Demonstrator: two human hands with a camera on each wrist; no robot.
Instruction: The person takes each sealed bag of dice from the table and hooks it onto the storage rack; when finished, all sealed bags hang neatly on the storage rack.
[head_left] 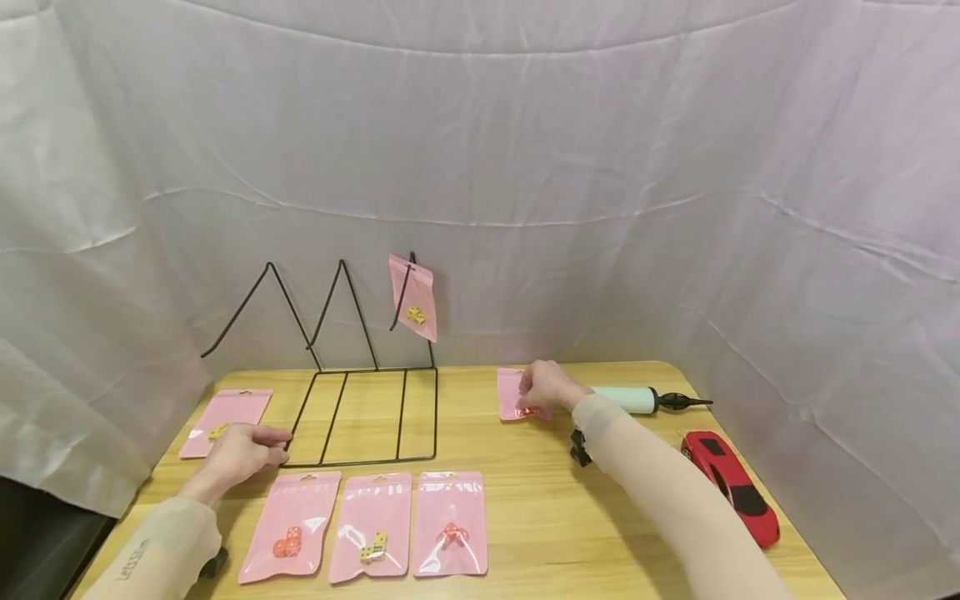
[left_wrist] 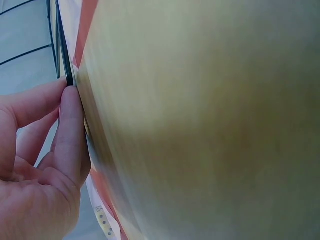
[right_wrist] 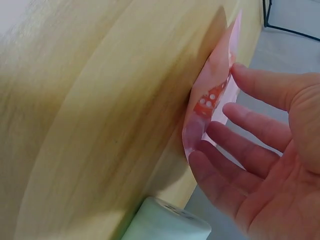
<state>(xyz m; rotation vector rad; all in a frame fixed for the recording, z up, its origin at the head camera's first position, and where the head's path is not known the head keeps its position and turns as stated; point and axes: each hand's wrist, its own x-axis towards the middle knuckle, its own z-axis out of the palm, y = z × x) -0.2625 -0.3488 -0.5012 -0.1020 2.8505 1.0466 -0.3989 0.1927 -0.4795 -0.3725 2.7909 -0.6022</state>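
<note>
My left hand (head_left: 243, 454) pinches the near left corner of a black wire rack (head_left: 360, 461) between thumb and fingers, and the left wrist view shows the black wire (left_wrist: 64, 55) at the fingertips. My right hand (head_left: 551, 385) is over a pink zip bag (head_left: 510, 383) with red dice in it. Seen from the right wrist, the spread, slightly bent fingers touch the bag (right_wrist: 212, 75), which lies on or just above the tabletop; which cannot be told. Another pink bag (head_left: 405, 283), with yellow dice, hangs on the rack's right hook.
Three pink bags lie in front, with red dice (head_left: 288, 542), yellow dice (head_left: 373, 548) and a red item (head_left: 452, 536). Another bag (head_left: 236, 408) is left of the rack. A pale green hand pump (head_left: 626, 400) and a red toy car (head_left: 731, 487) are at right. Grey cloth (head_left: 562, 167) surrounds the table.
</note>
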